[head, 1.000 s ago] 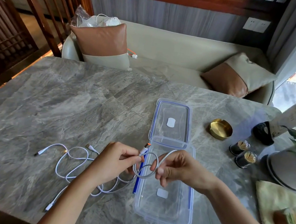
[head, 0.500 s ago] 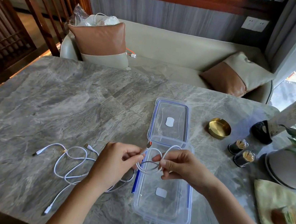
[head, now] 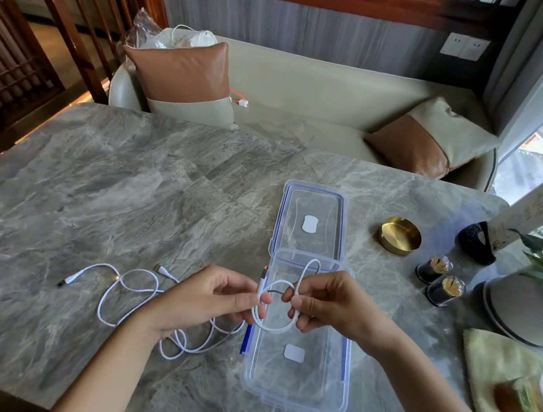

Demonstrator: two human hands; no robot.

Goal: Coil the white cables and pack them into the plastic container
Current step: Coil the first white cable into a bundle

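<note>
Head view: since a second ago the loop has shrunk and a second turn now stands up above the right hand, so coiling is under way but early. The left hand pinches the cable at centre frame, right fingers closed around the loops. Loose cable trails lower left on the table. The container below holds nothing yet; its lid lies just beyond

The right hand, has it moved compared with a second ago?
Yes. The right hand has come up and away from the person, judged against the plastic container: it now sits nearer the container's far rim, pinching the white cable into tighter loops.
</note>
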